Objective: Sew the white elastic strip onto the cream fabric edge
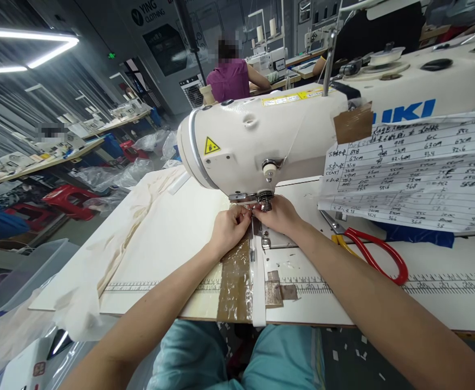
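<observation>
Under the head of a white sewing machine (233,141), my two hands meet at the needle area. My left hand (230,230) is closed in a pinch on the left side; what its fingertips hold is too small to make out. From the right, my right hand (280,218) reaches in with fingers pressed together, partly covered by the machine's presser parts; anything in them is hidden. A white fabric strip (258,287) runs from below the hands to the table's front edge. Beside it, brown tape (234,287) covers the tabletop.
Red-handled scissors (378,253) lie right of my right forearm. A handwritten paper sheet (408,173) hangs from the machine. Cream fabric (127,244) lies along the table's left side, near a clear plastic bin (30,276). Another person (228,78) sits beyond the machine.
</observation>
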Motion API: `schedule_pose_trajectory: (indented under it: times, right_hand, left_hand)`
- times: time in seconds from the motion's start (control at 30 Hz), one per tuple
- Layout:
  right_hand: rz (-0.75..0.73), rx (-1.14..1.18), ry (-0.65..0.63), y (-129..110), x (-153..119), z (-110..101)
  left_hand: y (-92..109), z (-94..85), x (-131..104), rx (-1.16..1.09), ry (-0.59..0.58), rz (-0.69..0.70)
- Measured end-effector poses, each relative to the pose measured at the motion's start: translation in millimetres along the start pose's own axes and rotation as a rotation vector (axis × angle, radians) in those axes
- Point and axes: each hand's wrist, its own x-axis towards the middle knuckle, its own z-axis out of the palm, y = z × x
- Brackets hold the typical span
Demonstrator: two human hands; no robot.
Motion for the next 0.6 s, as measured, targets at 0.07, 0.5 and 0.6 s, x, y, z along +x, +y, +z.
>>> schedule_pose_trajectory:
  times: [0.07,0.5,0.6]
  right_hand:
    - [-0.001,0.003,-0.003,0.0,-0.1,-0.4]
    - [-0.009,-0.007,-0.005,-0.7,-0.8,-3.8]
    - [-0.012,-0.011,0.010,2.7,-0.9,-3.1]
  left_hand:
    - [-0.3,0.1,0.1,-0.004,-0.004,-0.004]
    - [0.5,-1.7,0.1,-0.028,-0.021,-0.022]
    - [-0.1,-2.0,-0.9,-0.026,-0.021,-0.018]
